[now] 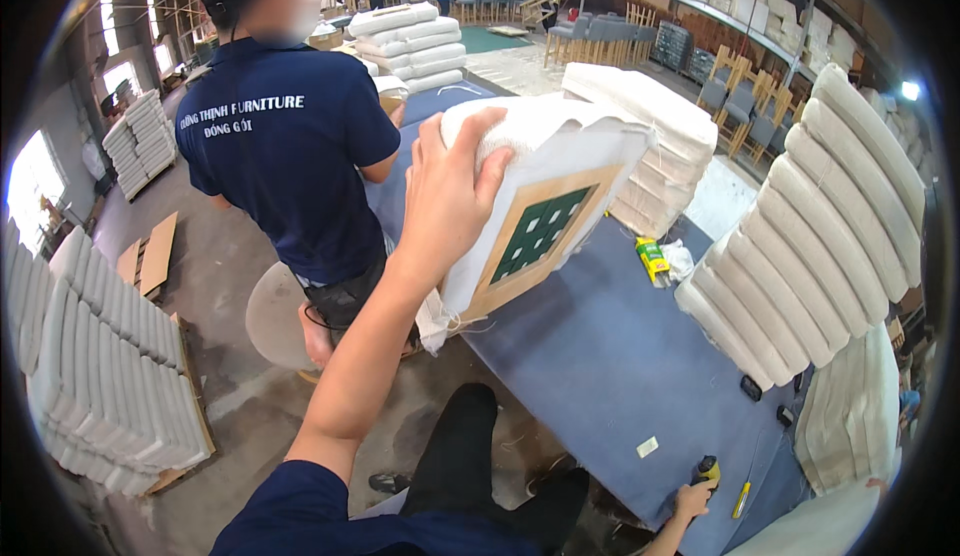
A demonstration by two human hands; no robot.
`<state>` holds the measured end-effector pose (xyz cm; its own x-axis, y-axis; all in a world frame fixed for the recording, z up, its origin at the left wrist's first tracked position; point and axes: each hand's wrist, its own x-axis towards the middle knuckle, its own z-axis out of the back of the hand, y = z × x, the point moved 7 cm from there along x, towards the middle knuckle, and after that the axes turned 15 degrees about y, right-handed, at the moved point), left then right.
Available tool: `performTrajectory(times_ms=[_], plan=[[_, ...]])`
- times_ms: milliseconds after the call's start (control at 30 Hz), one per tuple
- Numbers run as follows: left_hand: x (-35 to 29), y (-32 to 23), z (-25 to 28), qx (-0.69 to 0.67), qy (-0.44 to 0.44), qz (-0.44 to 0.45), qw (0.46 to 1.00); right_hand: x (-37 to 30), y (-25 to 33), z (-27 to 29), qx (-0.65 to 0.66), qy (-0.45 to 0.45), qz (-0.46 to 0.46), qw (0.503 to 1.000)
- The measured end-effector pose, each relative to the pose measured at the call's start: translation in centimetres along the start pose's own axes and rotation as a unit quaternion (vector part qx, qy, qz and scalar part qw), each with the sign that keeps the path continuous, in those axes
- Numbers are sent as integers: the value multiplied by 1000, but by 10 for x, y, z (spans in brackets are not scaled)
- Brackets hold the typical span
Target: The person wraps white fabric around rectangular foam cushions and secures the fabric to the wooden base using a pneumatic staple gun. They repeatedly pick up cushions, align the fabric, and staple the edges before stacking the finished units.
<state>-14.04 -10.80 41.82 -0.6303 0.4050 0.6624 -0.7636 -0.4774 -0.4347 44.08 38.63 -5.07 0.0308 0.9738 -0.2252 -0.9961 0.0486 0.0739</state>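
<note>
My left hand (450,181) grips the upper edge of a cream upholstered chair seat (600,141), thumb on one side and fingers over the top. The seat is tilted up on edge above the blue-grey table (600,356). Its underside shows white lining, a wooden frame and woven dark green webbing (543,234). A loose flap of cloth hangs from its lower corner. Low on the right, my right hand (692,498) is closed around a black and yellow tool (708,470) whose exact kind is unclear. Beside it lies a yellow-handled screwdriver (742,501).
A co-worker in a navy shirt (285,146) stands at the table's left side, near a round stool (285,321). Stacked cream seats (800,246) rise on the right, more (655,146) behind. A yellow-green packet (652,261) and a small pale label (648,447) lie on the table.
</note>
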Motion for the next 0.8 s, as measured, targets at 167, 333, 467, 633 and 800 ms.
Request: performTrajectory(times_ms=[167,333,467,633,800], plan=[[-10,1,-3,19,-62,-30,997,-30,87,113,324,-66,307,892],[-6,-3,-2,11,-4,-14,1000,-250,286,245,540,256,534,598],[-15,-6,2,16,14,-23,1000,-360,393,293,431,188,684,557],[-17,-3,-3,-14,26,-23,999,-431,473,320,359,64,804,469],[-23,2,4,-2,20,-18,1000,-444,501,306,324,96,823,456]])
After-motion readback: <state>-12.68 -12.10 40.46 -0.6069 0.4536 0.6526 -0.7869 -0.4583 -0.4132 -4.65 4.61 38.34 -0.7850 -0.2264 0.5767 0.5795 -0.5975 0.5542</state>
